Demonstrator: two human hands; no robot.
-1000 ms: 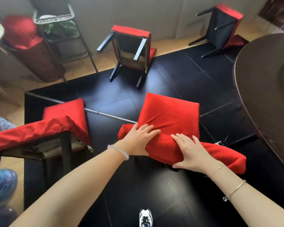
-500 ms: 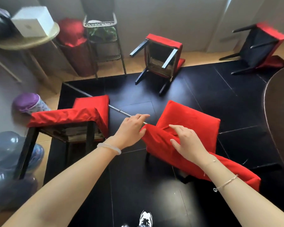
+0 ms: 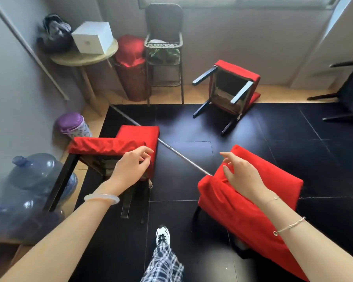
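Observation:
A chair in a red cover point(image 3: 271, 180) lies tipped on the black floor at the right. My right hand point(image 3: 239, 174) hovers over its near corner, fingers loosely spread, holding nothing. A second red-covered chair point(image 3: 114, 145) lies on its side at the left, black legs showing. My left hand point(image 3: 131, 165) hangs in front of that chair's cover with fingers relaxed and slightly curled, gripping nothing. A third red chair point(image 3: 230, 86) lies overturned farther back, legs up.
A thin metal rod point(image 3: 179, 154) runs diagonally across the floor between the two near chairs. Blue water jugs point(image 3: 35, 180) and a purple-lidded container point(image 3: 72, 125) stand at the left wall. Behind are a round side table point(image 3: 84, 58) with a white box, a wicker stand point(image 3: 164, 45) and a dark chair point(image 3: 348, 94).
Both hands have lifted off the right chair's red cover. My left hand has moved left toward the other chair. The view has tilted up and turned left.

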